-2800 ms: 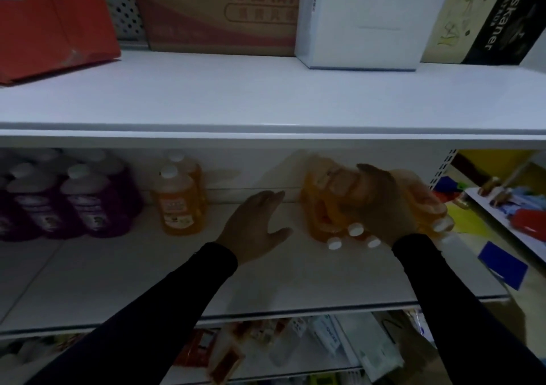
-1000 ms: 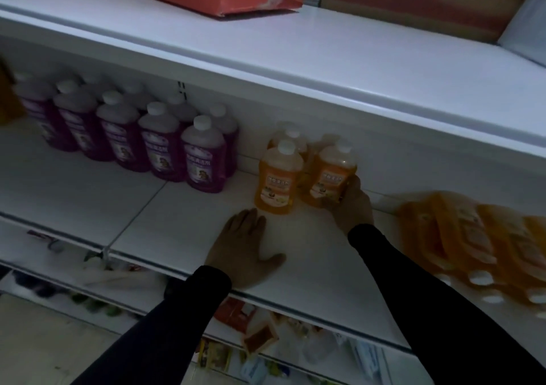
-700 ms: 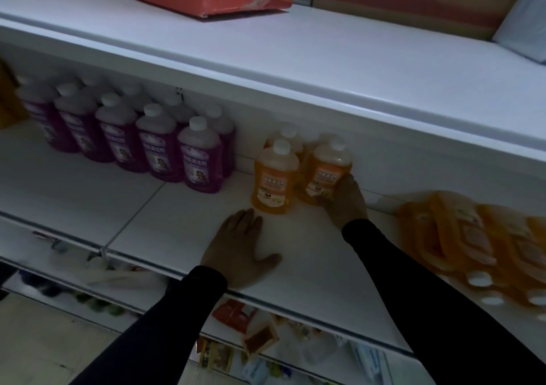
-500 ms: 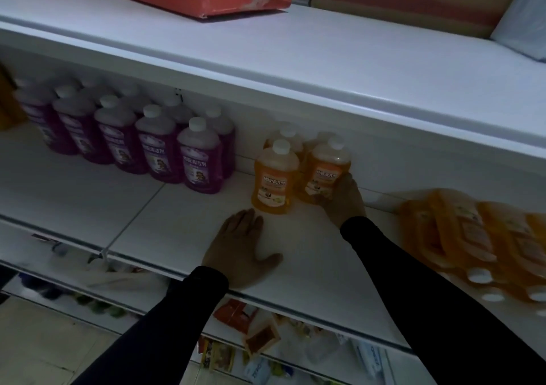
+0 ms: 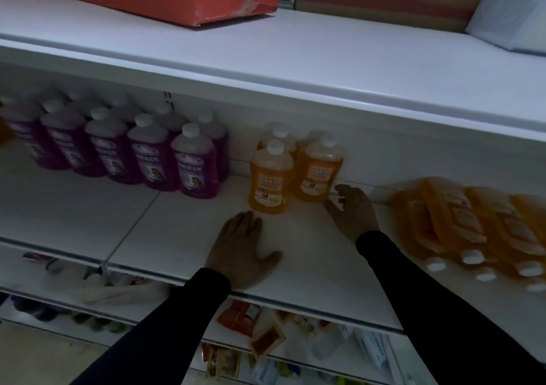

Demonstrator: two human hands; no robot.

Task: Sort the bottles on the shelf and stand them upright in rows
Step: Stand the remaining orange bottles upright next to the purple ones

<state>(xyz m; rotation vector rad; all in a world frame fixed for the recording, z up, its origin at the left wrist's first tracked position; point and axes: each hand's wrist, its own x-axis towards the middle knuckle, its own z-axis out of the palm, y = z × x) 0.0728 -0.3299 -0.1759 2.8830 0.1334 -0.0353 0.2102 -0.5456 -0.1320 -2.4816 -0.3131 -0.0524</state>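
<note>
Her right hand (image 5: 351, 213) has slipped off the upright orange bottle (image 5: 319, 172), fingers now loose and empty, while the left hand (image 5: 240, 251) stays flat on the shelf (image 5: 177, 231).

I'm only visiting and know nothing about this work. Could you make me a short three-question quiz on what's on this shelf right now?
1. True or false: the purple bottles stand upright.
2. How do the orange bottles at the right end lie: A upright, B on their sides?
3. What does the left hand rest on?

Key: 1 true. 2 B. 3 The shelf board, palm down, holding nothing; the right hand is beside a standing orange bottle.
</note>
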